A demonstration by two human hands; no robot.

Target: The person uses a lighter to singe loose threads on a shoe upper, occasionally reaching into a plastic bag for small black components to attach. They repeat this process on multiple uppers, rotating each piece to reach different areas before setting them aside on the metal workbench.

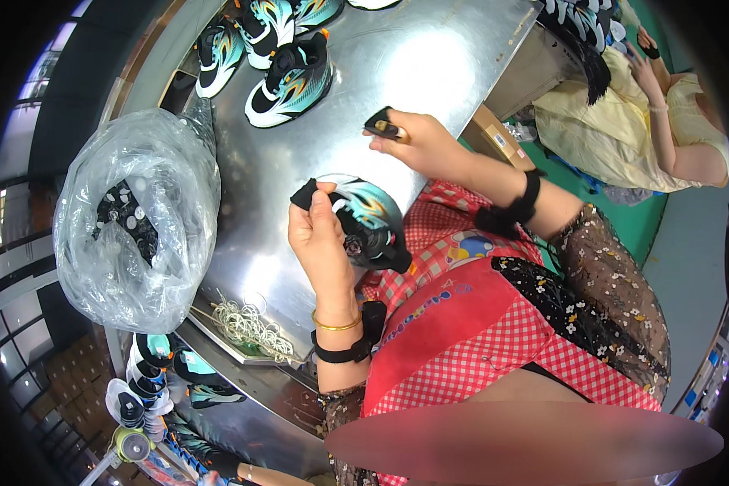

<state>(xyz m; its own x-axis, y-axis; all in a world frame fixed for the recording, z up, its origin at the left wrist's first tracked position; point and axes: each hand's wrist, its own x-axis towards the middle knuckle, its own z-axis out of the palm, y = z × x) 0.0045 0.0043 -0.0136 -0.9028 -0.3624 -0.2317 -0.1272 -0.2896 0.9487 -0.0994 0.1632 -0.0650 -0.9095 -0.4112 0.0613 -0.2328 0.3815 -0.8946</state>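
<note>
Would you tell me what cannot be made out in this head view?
- Small black part in the right hand: its shape, hidden by fingers.
- Shoe held by the left hand: sole turned away.
- Contents of the plastic bag: blurred by wrinkled film.
- Lower edge: smeared patch.

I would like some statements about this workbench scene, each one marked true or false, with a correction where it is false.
1. The left hand holds a small shoe coloured black and teal. True.
2. The right hand is empty. False: it pinches a small black and orange piece between its fingers.
3. A clear plastic bag with small dark parts inside sits to the left of the hands. True.
4. The metal table has no other shoes on it. False: a finished pair of shoes lies at its far side.
5. A bundle of pale cords lies near the left wrist. True.
</note>
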